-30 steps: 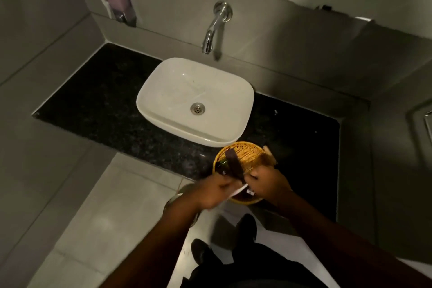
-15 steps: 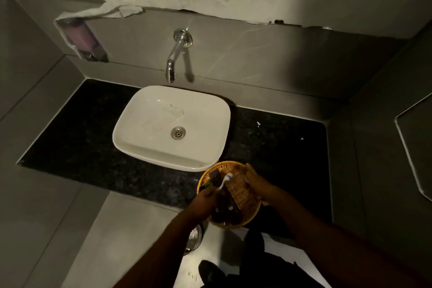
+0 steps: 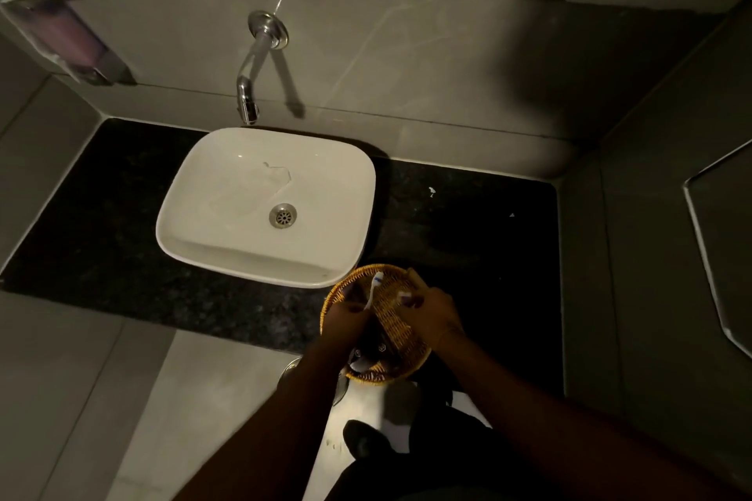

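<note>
Right hand (image 3: 432, 313) has slid from the rim over the basket (image 3: 403, 338), its fingers' hold unclear; left hand (image 3: 346, 316) fingers grip the toothbrush (image 3: 374, 288).

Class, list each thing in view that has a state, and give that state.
Tap, off, no water running.
Sink, holds no water, drain unplugged.
Basket, upright at the front edge of the counter, dark items inside.
Toothbrush, gripped by the left hand, head up over the basket.
Right hand, curled over the basket, grip unclear.
</note>
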Demonstrator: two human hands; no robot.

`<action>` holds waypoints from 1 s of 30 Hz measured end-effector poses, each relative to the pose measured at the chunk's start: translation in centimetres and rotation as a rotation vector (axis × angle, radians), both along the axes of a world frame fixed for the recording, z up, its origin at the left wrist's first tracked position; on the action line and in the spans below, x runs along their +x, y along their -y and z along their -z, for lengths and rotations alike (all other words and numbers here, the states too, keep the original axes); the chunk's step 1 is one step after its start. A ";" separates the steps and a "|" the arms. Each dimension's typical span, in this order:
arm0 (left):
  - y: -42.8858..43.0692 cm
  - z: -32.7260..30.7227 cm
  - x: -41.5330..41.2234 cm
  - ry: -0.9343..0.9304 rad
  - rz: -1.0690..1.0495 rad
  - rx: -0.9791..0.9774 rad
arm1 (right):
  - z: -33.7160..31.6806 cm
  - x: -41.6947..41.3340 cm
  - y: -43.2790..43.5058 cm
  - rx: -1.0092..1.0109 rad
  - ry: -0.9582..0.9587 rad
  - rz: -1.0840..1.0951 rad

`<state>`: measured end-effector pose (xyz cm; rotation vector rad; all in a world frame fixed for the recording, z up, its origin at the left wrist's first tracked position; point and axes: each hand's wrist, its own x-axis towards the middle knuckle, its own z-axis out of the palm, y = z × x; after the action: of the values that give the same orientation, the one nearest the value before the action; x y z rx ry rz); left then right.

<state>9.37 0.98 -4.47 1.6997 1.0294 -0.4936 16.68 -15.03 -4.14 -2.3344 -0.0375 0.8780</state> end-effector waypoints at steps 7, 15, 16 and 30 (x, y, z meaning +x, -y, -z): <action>0.8 0.5 0.3 -0.024 -0.105 -0.058 | 1.8 -2.0 0.5 -0.051 -0.160 0.350; 3.0 1.7 0.9 -0.045 -0.232 -0.151 | 2.7 -2.7 -0.3 0.123 -0.357 0.885; 3.2 2.0 1.0 -0.063 -0.211 -0.146 | 2.7 -2.6 -0.4 0.184 -0.379 0.949; 2.8 4.1 2.6 -0.120 -0.115 -0.082 | 4.2 -2.3 -0.6 0.153 -0.421 0.872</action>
<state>11.96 -1.79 -8.62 1.5442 1.1702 -0.5613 14.43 -14.44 -8.29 -1.6969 0.9690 0.8256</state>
